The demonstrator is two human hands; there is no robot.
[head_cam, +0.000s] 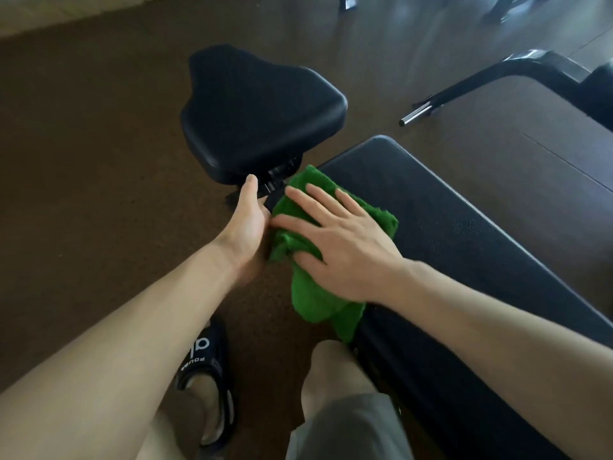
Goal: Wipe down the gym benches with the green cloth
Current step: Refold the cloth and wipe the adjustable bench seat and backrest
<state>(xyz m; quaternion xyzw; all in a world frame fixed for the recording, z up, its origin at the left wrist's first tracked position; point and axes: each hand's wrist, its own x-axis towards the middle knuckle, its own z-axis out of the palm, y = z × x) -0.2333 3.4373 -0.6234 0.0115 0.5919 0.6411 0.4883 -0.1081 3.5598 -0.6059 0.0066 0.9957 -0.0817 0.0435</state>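
Right hand (pixel 345 240) flat, fingers spread, pressing the crumpled green cloth (pixel 308 293) onto the near-left corner of the long black padded bench (pixel 464 227), which runs away to the right, while the left hand (pixel 247 220) reaches under the black seat pad (pixel 258 114), grip hidden.

Gym floor, seen from above, dim and soft-lit.

You stand on a dark brown speckled rubber floor (pixel 99 134), matte, with faint straight seams at the right. Along the top left edge runs a pale beige strip of flooring or skirting (pixel 49 14); you can't tell which. To your upper right a black metal equipment frame with a chrome bar end (pixel 418 112) rests on the floor. Further black machine legs (pixel 507 8) show, blurred, at the top, where the floor reflects grey-blue light.
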